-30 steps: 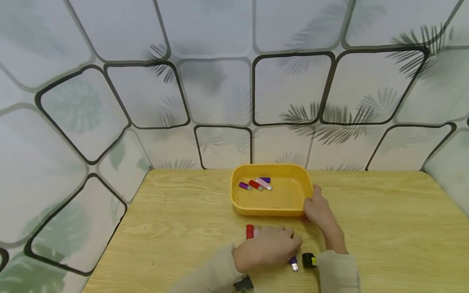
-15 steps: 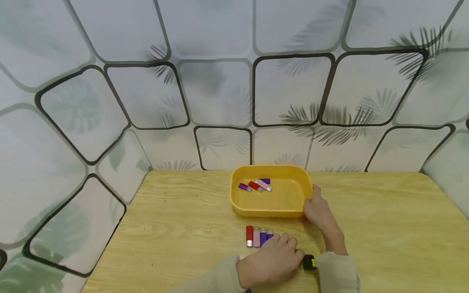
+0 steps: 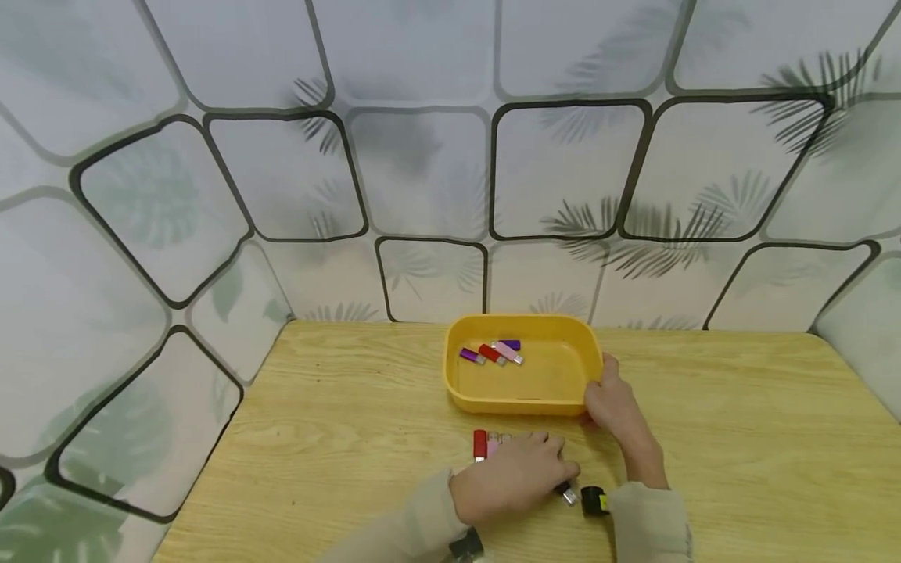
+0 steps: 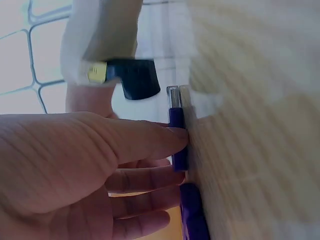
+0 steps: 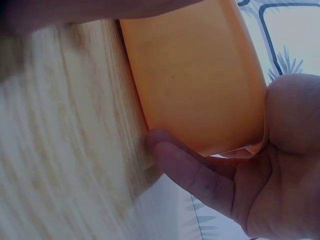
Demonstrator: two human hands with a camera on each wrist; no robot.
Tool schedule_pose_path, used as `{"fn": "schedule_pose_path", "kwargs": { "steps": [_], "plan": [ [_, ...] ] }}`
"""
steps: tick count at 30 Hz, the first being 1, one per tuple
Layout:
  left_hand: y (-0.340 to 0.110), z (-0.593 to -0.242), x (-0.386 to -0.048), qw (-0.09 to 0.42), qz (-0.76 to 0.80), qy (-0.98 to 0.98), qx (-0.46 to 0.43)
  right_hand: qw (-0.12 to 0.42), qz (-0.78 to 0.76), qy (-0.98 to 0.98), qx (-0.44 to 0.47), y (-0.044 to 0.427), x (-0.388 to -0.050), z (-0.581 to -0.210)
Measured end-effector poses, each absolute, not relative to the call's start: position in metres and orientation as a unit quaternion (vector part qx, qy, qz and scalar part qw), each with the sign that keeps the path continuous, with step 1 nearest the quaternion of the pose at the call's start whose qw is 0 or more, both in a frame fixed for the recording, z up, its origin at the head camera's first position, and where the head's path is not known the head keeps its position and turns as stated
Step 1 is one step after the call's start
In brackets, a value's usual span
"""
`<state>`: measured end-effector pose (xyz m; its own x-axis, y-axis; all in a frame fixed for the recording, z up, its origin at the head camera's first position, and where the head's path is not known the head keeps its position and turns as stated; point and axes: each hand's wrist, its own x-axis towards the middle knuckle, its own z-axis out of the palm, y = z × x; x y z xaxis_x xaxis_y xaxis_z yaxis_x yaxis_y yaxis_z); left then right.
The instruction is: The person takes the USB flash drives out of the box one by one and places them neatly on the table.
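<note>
My left hand (image 3: 517,477) pinches a dark blue USB drive (image 4: 178,117) between thumb and fingers, low against the table, its metal plug pointing away. In the head view that drive's end (image 3: 567,493) sticks out below the fingertips. Another purple drive (image 4: 194,212) lies beside the fingers in the left wrist view. A red drive (image 3: 480,444) and a pink one (image 3: 493,447) stand side by side, partly under the hand. My right hand (image 3: 619,410) grips the near right corner of the yellow tray (image 3: 524,407), thumb low on its wall (image 5: 195,80).
Inside the tray, at its left, lie several drives: purple (image 3: 469,355), red (image 3: 490,353) and pink (image 3: 507,352) among them. The wooden table (image 3: 352,422) meets a patterned wall (image 3: 429,172) behind the tray. A black device (image 3: 594,501) sits at my right wrist.
My left hand has shifted slightly up and left, now covering more of the row, and the held drive's end has come into sight. My right hand stays on the tray.
</note>
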<state>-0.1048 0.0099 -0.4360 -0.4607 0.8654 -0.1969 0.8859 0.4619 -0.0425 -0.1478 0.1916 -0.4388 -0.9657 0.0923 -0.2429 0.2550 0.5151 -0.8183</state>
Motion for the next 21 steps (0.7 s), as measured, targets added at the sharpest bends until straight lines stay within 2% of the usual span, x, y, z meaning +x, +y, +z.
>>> {"fn": "schedule_pose_path", "kwargs": {
  "steps": [8, 14, 21],
  "plan": [
    [0.0057, -0.4337, -0.1135, 0.054, -0.065, 0.863, 0.498, 0.084, -0.480, 0.868, 0.091, 0.1916, -0.1482, -0.4383],
    [0.0108, -0.4385, -0.1053, 0.058, -0.043, 0.855, 0.514, 0.090, -0.475, 0.871, 0.092, 0.1928, -0.1481, -0.4367],
    [0.0128, -0.4390, -0.1052, 0.067, -0.029, 0.868, 0.491, 0.084, -0.472, 0.872, 0.098, 0.1936, -0.1476, -0.4382]
  ]
}}
